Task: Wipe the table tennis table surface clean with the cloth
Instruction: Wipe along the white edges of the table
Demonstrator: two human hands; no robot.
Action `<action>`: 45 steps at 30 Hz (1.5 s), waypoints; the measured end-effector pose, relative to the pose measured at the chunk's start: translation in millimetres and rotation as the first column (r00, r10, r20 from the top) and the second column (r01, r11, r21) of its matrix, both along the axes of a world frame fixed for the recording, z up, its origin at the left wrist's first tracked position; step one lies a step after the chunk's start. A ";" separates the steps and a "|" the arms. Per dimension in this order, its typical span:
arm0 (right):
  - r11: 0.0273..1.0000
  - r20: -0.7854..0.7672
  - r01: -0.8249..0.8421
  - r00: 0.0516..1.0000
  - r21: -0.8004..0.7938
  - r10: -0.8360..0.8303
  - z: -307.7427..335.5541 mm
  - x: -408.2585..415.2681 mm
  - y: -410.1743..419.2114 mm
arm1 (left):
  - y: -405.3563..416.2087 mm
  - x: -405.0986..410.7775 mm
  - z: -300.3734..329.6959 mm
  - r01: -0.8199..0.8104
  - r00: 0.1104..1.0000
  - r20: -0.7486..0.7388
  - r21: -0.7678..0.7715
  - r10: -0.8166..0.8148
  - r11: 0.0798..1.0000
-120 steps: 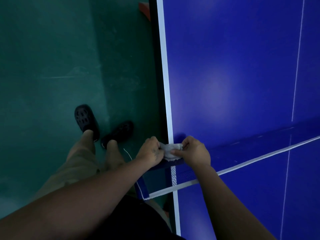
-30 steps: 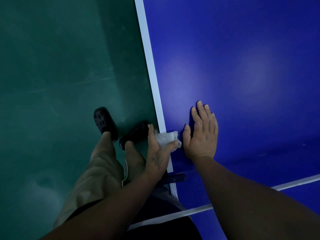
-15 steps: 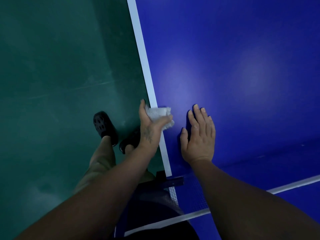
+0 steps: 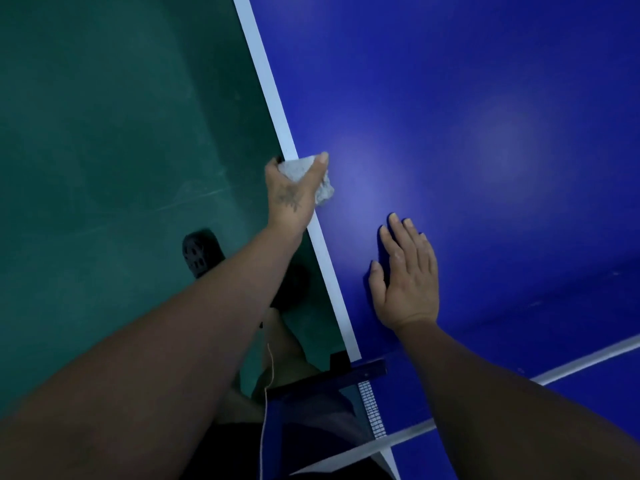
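Note:
The blue table tennis table fills the right side, with a white stripe along its left edge. My left hand grips a crumpled white cloth and presses it over that edge stripe. My right hand lies flat, fingers spread, palm down on the blue surface nearer to me, holding nothing.
The net with its white top band and dark clamp post crosses the bottom of the view. Green floor lies left of the table. A black perforated shoe on my foot stands beside the table edge.
My left hand has slid the cloth forward along the white edge stripe, away from the net. My right hand stays flat on the table in about the same spot.

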State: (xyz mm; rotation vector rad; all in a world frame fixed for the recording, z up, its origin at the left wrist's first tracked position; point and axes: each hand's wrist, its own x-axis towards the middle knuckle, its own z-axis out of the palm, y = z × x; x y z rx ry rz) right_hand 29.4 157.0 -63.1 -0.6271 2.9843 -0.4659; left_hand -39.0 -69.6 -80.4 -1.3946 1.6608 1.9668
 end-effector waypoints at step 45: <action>0.943 -0.089 0.327 0.939 -0.061 -0.332 -11.8 -202.7 -195.2 | -148.9 -205.0 -72.0 -0.056 0.998 0.003 0.088 0.056 0.995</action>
